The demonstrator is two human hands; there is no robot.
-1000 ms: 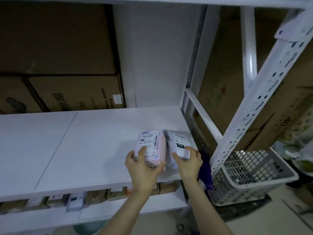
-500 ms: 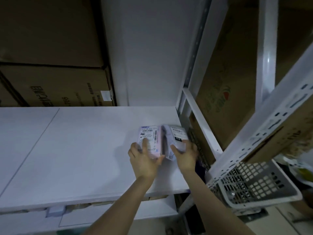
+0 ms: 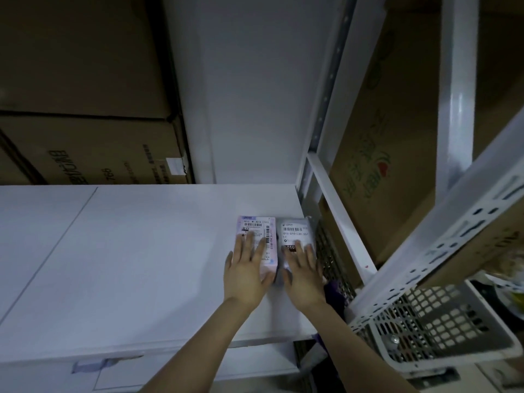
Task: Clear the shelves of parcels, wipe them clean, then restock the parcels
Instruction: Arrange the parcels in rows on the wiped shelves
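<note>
At the right end of the white shelf (image 3: pixel 136 265), a pink parcel (image 3: pixel 255 226) and a grey parcel (image 3: pixel 296 229) lie flat, touching side by side. The left hand (image 3: pixel 246 272) rests on the pink one and the right hand (image 3: pixel 304 275) on the grey one, the fingers of both straight and flat, gripping nothing. A perforated basket (image 3: pixel 442 333) sits at lower right.

Pink parcel (image 3: pixel 256 239) & grey parcel (image 3: pixel 296 236) lie touching on white shelf (image 3: pixel 127 265), near its right end; left hand (image 3: pixel 246 268) flat on pink, right hand (image 3: pixel 303 275) flat on grey.
</note>
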